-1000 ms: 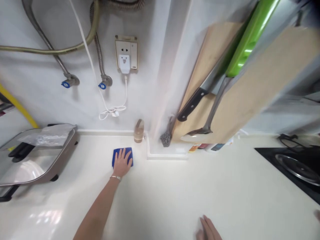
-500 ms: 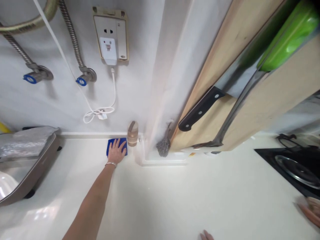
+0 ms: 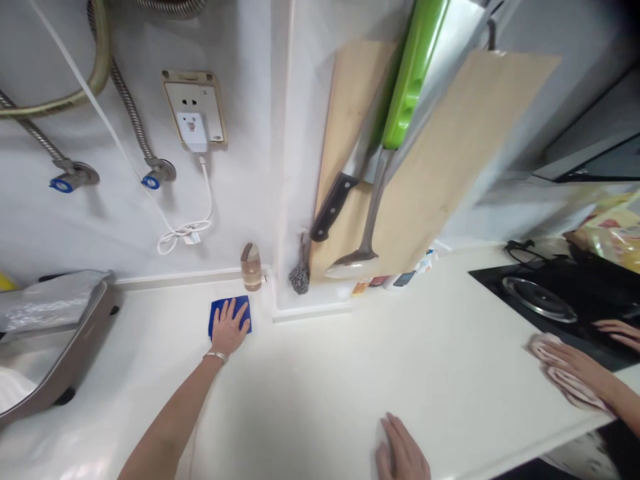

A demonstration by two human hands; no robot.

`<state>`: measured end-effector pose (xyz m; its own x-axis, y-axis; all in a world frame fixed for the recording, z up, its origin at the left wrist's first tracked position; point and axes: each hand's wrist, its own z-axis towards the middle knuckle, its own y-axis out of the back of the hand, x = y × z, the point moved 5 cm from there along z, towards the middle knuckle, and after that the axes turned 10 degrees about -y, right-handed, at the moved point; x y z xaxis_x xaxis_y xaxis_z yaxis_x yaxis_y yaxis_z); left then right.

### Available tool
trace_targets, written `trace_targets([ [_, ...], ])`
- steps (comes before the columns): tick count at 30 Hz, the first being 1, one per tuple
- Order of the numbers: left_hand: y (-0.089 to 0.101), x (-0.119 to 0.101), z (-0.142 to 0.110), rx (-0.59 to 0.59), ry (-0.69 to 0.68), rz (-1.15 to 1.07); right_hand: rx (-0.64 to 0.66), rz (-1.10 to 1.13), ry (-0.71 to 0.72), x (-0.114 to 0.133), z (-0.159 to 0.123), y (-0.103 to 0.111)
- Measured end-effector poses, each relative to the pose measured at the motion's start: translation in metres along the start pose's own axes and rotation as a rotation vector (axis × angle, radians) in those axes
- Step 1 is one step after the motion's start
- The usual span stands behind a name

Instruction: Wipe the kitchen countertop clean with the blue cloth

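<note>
My left hand [image 3: 231, 328] lies flat on a folded blue cloth [image 3: 216, 313], fingers spread, pressing it to the white countertop [image 3: 310, 387]. A bracelet circles that wrist. Just behind the cloth stands a small brownish cylindrical container [image 3: 251, 268] against the wall. At the bottom edge my right hand [image 3: 401, 450] rests on the counter, fingers stretched and nothing visible in it; its wrist is out of frame.
Left stands a brown pan-like appliance [image 3: 83, 347]. A cutting board [image 3: 430, 193], knife [image 3: 334, 207], green-handled ladle [image 3: 373, 213] and steel scrubber [image 3: 300, 279] hang from the wall corner. Right, another person's hand [image 3: 580, 363] presses a pinkish cloth [image 3: 570, 383] beside a black cooktop [image 3: 480, 280].
The view has shifted right. My left hand and the blue cloth have come slightly away from the wall. More of my right hand shows, and the other person's hands are now in view.
</note>
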<state>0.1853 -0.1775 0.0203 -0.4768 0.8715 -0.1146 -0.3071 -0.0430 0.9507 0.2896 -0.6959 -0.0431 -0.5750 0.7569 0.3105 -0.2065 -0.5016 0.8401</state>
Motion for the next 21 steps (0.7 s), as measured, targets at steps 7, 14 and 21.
trace_targets([
  [7, 0.009, -0.078, -0.07, -0.078, -0.017, 0.009, -0.07, 0.032, -0.007, 0.012, -0.002, 0.007],
  [14, 0.019, -0.132, -0.164, -0.047, -0.217, -0.031, -0.049, 0.06, -0.03, 0.019, -0.003, 0.014],
  [21, 0.023, -0.106, -0.143, 0.013, -0.206, -0.023, -0.035, 0.075, -0.041, 0.019, -0.004, 0.016],
])
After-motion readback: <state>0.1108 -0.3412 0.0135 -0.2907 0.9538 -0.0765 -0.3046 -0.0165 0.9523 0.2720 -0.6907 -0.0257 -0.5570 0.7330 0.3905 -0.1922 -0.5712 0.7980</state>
